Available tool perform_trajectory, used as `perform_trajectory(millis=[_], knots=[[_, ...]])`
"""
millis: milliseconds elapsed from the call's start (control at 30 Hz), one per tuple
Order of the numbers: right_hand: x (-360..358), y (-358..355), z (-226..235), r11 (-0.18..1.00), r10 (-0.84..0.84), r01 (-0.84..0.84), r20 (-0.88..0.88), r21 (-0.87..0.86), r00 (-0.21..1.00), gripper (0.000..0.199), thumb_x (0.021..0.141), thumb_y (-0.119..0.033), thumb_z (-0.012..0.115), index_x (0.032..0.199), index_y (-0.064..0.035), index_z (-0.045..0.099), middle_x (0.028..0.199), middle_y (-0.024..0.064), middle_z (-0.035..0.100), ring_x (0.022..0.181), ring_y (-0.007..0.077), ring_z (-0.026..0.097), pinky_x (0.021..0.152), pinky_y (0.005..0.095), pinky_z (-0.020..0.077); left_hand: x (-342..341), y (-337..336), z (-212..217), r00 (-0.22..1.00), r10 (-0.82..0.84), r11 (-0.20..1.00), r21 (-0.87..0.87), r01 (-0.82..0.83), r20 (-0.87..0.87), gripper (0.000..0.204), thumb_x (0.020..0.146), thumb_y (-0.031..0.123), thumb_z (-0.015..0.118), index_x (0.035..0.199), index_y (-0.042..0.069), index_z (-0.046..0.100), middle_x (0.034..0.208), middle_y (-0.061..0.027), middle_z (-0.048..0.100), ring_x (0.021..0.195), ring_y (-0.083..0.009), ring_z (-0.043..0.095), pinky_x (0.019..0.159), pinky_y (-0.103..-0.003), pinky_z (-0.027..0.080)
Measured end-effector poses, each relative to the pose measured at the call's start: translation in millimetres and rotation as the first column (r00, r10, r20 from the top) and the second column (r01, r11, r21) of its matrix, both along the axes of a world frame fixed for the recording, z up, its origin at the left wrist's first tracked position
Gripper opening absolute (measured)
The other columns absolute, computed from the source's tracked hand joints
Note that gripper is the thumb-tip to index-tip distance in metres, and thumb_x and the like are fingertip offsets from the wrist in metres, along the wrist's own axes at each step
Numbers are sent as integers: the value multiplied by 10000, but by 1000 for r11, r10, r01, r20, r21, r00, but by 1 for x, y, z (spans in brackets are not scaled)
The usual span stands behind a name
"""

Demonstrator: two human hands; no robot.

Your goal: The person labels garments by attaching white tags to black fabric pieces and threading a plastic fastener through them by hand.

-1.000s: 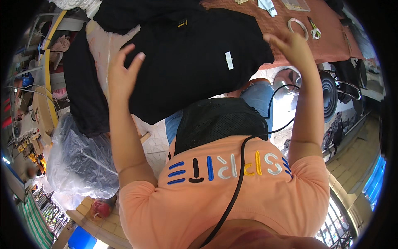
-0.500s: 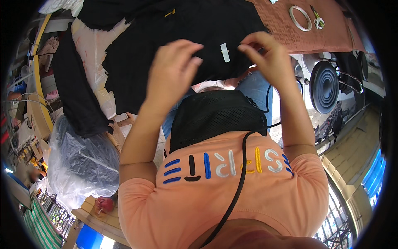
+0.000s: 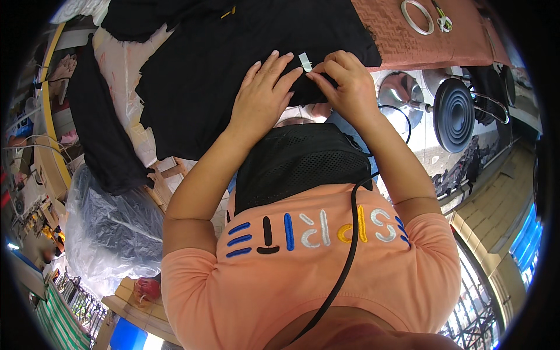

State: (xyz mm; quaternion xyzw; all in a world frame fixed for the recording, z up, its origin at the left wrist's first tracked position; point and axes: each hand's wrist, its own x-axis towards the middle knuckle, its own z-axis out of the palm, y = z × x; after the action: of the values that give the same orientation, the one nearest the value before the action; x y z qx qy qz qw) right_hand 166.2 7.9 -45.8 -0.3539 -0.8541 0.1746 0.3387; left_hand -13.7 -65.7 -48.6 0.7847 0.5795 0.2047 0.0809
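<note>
A black garment (image 3: 216, 64) lies spread over the table in front of me, with a small white label (image 3: 305, 60) near its lower edge. My left hand (image 3: 261, 93) rests flat on the black cloth just left of the label, fingers stretched toward it. My right hand (image 3: 341, 81) pinches the garment's edge right beside the label, fingers bent and closed on the cloth. The two hands nearly touch at the label.
A reddish-brown table cover (image 3: 420, 41) carries a white tape ring (image 3: 416, 16) and small scissors (image 3: 444, 22) at the upper right. A black round fan (image 3: 454, 114) stands right. More black cloth (image 3: 102, 140) hangs left above a clear plastic bag (image 3: 111, 227).
Both hands came down from spread apart over the garment and met at the white label. The right hand now grips the cloth edge; the left lies flat beside it.
</note>
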Motion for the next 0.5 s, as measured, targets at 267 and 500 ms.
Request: perform_trajectory(millis=[267,500], knots=[[6,-1,-2,835,-242,36,-308,-549,920,116,757,-129,722,769,-32,660,718,24,581,652,120,552,585,248,431,-2,0,0,1000,5,1000,4,-5,-10,446,736,112,670,1162,114,539,1358,-48,443,1267,-252,406,1027,-434,326],[20,2,30,966,-144,64,-316,-252,938,112,723,-126,737,785,-61,670,736,16,586,675,127,564,591,254,425,-1,-2,14,955,84,996,-48,-73,284,318,772,170,682,1067,66,622,1241,-72,542,1173,-233,499,966,-367,394]])
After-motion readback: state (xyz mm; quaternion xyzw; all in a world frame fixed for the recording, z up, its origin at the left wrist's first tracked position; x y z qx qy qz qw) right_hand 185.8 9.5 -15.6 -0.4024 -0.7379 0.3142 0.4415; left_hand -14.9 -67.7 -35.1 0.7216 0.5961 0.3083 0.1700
